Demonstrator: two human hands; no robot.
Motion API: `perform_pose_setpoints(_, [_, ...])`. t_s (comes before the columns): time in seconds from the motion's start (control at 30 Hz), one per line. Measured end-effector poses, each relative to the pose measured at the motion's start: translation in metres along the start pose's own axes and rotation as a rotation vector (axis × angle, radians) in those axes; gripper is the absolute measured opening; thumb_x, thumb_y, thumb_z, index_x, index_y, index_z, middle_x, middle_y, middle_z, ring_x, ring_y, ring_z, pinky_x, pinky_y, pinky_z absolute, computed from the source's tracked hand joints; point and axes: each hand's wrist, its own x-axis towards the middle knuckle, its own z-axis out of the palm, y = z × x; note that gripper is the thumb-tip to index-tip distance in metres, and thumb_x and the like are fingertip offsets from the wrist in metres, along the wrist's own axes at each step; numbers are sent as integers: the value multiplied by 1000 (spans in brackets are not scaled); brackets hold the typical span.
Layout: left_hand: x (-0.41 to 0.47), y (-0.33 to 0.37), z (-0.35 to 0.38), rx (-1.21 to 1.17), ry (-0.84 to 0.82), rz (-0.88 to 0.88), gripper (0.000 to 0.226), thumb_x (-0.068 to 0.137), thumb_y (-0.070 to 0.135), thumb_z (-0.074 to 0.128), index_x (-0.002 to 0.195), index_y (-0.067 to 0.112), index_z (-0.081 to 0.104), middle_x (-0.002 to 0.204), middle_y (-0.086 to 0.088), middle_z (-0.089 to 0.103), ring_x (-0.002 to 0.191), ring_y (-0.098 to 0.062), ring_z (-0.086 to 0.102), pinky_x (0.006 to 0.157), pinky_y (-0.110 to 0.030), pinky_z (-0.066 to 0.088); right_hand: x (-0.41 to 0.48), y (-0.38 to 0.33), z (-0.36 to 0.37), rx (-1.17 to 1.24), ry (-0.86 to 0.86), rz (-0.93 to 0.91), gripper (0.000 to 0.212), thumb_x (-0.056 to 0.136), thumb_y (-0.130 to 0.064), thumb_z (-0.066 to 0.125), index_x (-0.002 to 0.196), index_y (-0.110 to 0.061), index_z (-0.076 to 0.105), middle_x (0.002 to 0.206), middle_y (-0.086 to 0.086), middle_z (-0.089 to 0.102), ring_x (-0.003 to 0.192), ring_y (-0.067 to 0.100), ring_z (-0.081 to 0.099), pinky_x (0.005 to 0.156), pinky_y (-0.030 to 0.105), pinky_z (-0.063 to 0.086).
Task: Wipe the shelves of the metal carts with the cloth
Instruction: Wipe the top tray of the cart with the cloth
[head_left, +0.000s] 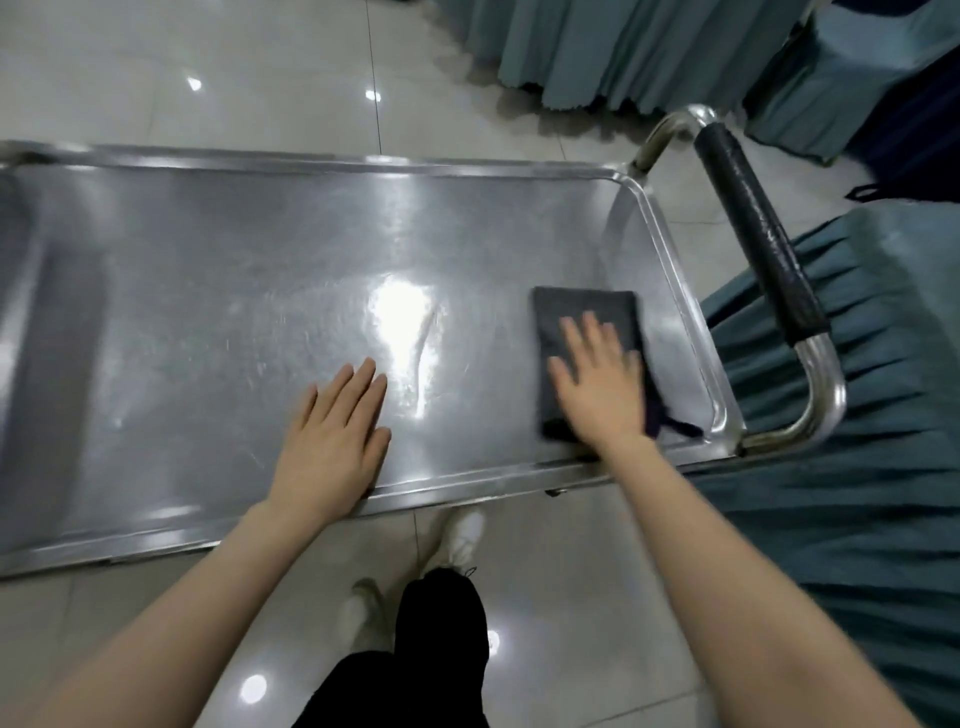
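Steel shelf (234, 286): slick, rigid, I reckon.
Cloth (587, 309): soft, light, folded flat at shelf's right end; best driven under a flat palm, not pinched.
Right hand (597, 384): fingers straight, spread, pressing Cloth.
Left hand (332, 436): fingers straight, flat on bare shelf by near rim, holding nothing.

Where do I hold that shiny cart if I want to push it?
Grab the black padded sleeve on the handle bar at the right end of the cart, coming from that end, outside the tray. It is round and stands clear of the shelf rim, so fingers can wrap round it. The teal drapes crowd that side, so it may be a squeeze.
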Motion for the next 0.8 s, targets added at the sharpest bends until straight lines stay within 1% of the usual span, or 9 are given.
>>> perform_pose_setpoints(0.1, [-3, -1, 6, -8, 25, -4, 62, 97, 42, 21, 153, 15, 26, 162, 0, 18, 150, -21, 13, 121, -46, 9, -23, 70, -10, 11, -54, 196, 62, 99, -57, 13, 156, -35, 0, 164, -5, -7, 151, 17, -6, 120, 52, 5])
perform_pose_setpoints(0.2, [-5, -2, 10, -4, 54, -8, 59, 98, 38, 27, 152, 14, 28, 161, -2, 20, 150, -23, 15, 121, -47, 11, -57, 66, -5, -11, -87, 212, 64, 98, -56, 12, 156, -33, -4, 164, -5, -10, 151, 19, -8, 120, 54, 6])
perform_pose_setpoints(0.3, [-4, -3, 10, -18, 60, -8, 58, 97, 36, 30, 151, 14, 32, 160, -3, 23, 149, -23, 17, 121, -49, 13, -85, 2, 7, -34, -66, 84, 64, 100, -54, 18, 157, -30, -1, 164, -4, -7, 151, 22, -5, 120, 52, 6])
perform_pose_setpoints(0.43, [-3, -5, 11, -29, 63, -7, 59, 97, 39, 30, 151, 16, 32, 161, -1, 22, 149, -21, 16, 121, -47, 13, -99, -102, 27, -14, -23, -210, 65, 98, -57, 16, 157, -31, 5, 165, -5, -3, 151, 20, -6, 120, 47, -2])
perform_pose_setpoints(0.5, [-3, -6, 12, -32, 68, -2, 59, 97, 41, 29, 151, 17, 32, 161, 0, 22, 149, -19, 15, 121, -46, 12, -93, -115, 28, -7, -50, -331, 64, 99, -57, 17, 157, -32, 5, 165, -6, -3, 151, 18, -8, 121, 48, 0])
perform_pose_setpoints(0.57, [-3, -6, 13, -44, 86, 0, 59, 96, 42, 29, 150, 17, 34, 160, 1, 23, 149, -18, 17, 120, -45, 12, -84, -90, 24, -7, -50, -376, 63, 99, -57, 20, 156, -35, 7, 164, -8, -2, 151, 15, -6, 121, 46, 3])
perform_pose_setpoints(0.67, [-2, -6, 14, -63, 104, -4, 60, 95, 43, 29, 149, 19, 36, 160, 3, 25, 149, -17, 18, 120, -43, 12, -67, -11, 12, -28, -36, -176, 62, 100, -56, 24, 156, -37, 5, 163, -10, -4, 151, 14, -3, 121, 45, 4])
perform_pose_setpoints(0.73, [-2, -7, 16, -72, 122, -7, 60, 94, 42, 30, 148, 19, 38, 159, 3, 27, 148, -17, 20, 119, -43, 13, -54, 52, -3, -43, -96, 32, 62, 99, -57, 14, 155, -38, -5, 163, -9, -12, 150, 14, -9, 121, 49, 4])
perform_pose_setpoints(0.8, [-2, -8, 17, -80, 143, -4, 59, 93, 43, 30, 147, 19, 39, 159, 3, 28, 148, -17, 21, 119, -42, 13, -53, 93, -15, -56, -131, 138, 66, 94, -61, 3, 154, -37, -9, 163, -7, -14, 150, 14, -11, 121, 50, 4])
